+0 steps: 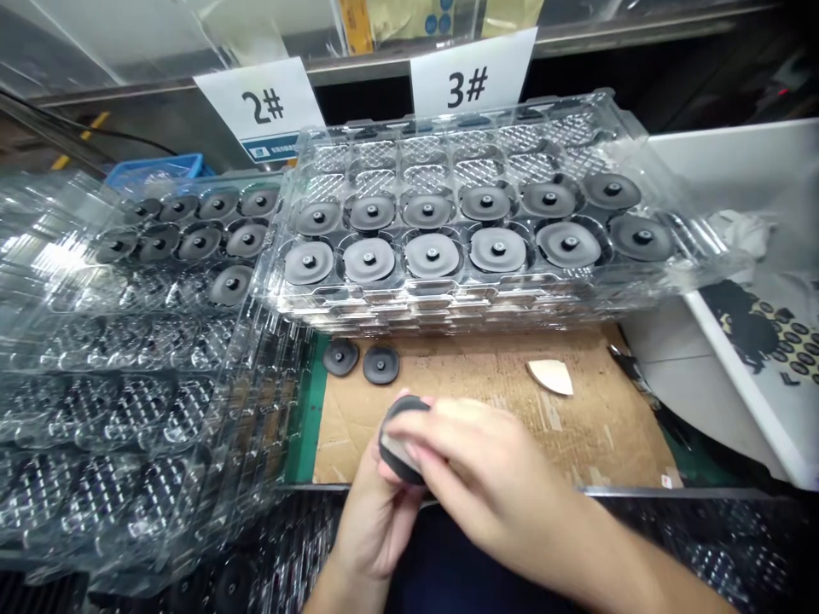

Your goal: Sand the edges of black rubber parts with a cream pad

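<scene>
My left hand (374, 512) grips a round dark disc (397, 426) from below, near the front edge of a cardboard sheet (486, 375). My right hand (473, 465) lies over the disc's right side, fingers pressing on its face. Two loose dark discs (362, 360) rest on the cardboard just beyond my hands. Behind them a clear plastic tray (640, 128) holds two rows of the same discs (435, 254), each with a small centre knob.
A second clear tray (198, 234) with discs sits at the left, on stacked empty clear trays (95, 426). A pale triangular scrap (551, 376) lies on the cardboard. Signs "2#" (262, 107) and "3#" (467, 85) stand behind. A white bin (755, 341) with small black rings is at right.
</scene>
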The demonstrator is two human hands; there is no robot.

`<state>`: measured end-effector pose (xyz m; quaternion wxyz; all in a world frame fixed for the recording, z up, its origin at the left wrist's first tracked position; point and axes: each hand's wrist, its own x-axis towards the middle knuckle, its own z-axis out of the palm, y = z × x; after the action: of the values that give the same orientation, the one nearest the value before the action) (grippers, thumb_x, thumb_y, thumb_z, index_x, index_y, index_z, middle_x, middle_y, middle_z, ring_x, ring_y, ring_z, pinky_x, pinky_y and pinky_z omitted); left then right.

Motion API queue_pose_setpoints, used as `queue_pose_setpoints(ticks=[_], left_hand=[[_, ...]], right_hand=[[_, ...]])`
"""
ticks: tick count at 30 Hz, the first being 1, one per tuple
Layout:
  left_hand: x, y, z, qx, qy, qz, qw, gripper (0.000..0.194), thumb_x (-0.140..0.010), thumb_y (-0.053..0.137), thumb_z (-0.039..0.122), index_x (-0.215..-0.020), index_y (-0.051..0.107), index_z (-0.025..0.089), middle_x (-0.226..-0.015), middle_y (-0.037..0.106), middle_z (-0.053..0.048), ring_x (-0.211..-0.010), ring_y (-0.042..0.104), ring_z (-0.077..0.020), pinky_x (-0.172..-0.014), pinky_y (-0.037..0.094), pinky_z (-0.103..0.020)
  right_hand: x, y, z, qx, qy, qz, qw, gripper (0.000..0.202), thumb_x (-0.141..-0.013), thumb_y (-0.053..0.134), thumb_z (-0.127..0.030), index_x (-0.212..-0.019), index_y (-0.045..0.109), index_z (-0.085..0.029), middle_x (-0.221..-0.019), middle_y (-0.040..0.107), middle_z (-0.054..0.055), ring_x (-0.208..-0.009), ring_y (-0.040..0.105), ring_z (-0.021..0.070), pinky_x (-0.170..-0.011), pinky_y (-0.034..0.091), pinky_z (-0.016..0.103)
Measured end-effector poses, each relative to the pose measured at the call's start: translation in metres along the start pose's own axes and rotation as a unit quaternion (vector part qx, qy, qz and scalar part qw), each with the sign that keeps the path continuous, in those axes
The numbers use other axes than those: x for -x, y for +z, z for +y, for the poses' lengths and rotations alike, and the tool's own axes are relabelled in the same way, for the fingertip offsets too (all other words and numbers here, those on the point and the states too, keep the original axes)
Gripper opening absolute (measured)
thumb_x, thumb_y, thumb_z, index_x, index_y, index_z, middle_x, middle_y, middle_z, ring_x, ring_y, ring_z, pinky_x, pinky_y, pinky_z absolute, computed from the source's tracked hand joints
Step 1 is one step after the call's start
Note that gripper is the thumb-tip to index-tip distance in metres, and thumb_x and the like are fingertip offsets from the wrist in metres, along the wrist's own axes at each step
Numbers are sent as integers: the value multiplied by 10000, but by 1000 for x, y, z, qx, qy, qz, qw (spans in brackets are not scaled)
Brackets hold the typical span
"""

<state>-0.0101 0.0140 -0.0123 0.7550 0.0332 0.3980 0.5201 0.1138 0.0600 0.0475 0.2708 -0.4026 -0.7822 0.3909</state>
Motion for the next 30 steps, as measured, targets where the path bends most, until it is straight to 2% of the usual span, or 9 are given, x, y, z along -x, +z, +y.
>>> queue_pose_setpoints(ticks=[3, 6, 8, 11, 14, 17, 22, 26, 30], left_hand=[[1, 6, 1, -10, -17, -27, 999, 332, -745, 628, 238, -1077, 614, 237, -1097, 645, -44, -1172, 477, -229, -1008, 357, -336], [4, 1, 8, -3, -29, -21, 999, 421, -735, 638, 219, -1145, 568, 279, -1141, 633, -36, -1138, 512, -223, -999, 369, -331], [5, -5, 11, -13, -35, -19, 999, 497, -711, 663, 208, -1185, 535, 287, -1160, 626, -47, -1103, 540, -226, -968, 404, -337], [5, -13, 10, -10, -33, -17, 999, 475, -746, 629, 200, -1200, 524, 294, -1166, 624, -48, -1089, 550, -202, -930, 435, -312], [7, -13, 8, 36, -25, -60, 997, 389, -775, 597, 247, -1157, 562, 315, -1151, 635, -32, -1051, 580, -197, -907, 451, -309], [15, -9, 8, 66, -45, -127, 989, 418, -698, 647, 364, -1109, 602, 308, -1171, 627, -27, -1043, 589, -242, -907, 455, -322], [25, -8, 4, 81, -41, -168, 982, 457, -685, 650, 390, -1130, 583, 308, -1215, 599, -20, -1075, 569, -249, -923, 442, -323], [32, -8, 0, 82, -52, -204, 974, 475, -698, 616, 452, -1146, 568, 303, -1185, 608, -22, -1074, 567, -270, -914, 448, -339], [44, -5, -1, 58, -35, -243, 968, 438, -764, 474, 535, -1167, 531, 373, -1140, 622, -6, -966, 627, -248, -772, 508, -310]], right_hand=[[-3, 2, 0, 35, -40, 76, 996, 267, -882, 398, -153, -1078, 574, -107, -837, 614, 74, -746, 534, 169, -696, 428, 303], [10, -4, -2, -9, -73, -12, 997, 235, -853, 429, -103, -1026, 586, -131, -822, 615, 44, -737, 534, 141, -700, 424, 263], [22, -11, 0, -6, -30, -38, 999, 227, -848, 444, -94, -1011, 584, -165, -805, 609, 21, -700, 528, 127, -664, 418, 246], [29, -17, 10, 57, 38, 5, 998, 264, -854, 441, -105, -1055, 582, -202, -771, 591, 23, -678, 512, 145, -622, 404, 268], [22, -12, 31, 0, 12, 52, 999, 284, -860, 430, -110, -1015, 627, -244, -851, 613, 28, -776, 542, 157, -694, 432, 290], [19, 6, 67, -105, 67, 114, 986, 231, -884, 435, -195, -971, 644, -243, -932, 624, 28, -874, 569, 155, -770, 461, 293], [43, 43, 117, -70, 137, 168, 974, 255, -857, 460, -257, -1026, 639, -190, -1067, 543, 99, -1010, 525, 227, -877, 420, 423], [66, 46, 108, -64, 141, 184, 971, 290, -867, 428, -248, -1112, 576, -206, -1198, 468, 115, -1100, 470, 235, -871, 432, 423], [77, 34, 84, -85, 126, 137, 979, 232, -866, 430, -230, -976, 633, -204, -967, 617, 78, -937, 571, 207, -814, 471, 381]])
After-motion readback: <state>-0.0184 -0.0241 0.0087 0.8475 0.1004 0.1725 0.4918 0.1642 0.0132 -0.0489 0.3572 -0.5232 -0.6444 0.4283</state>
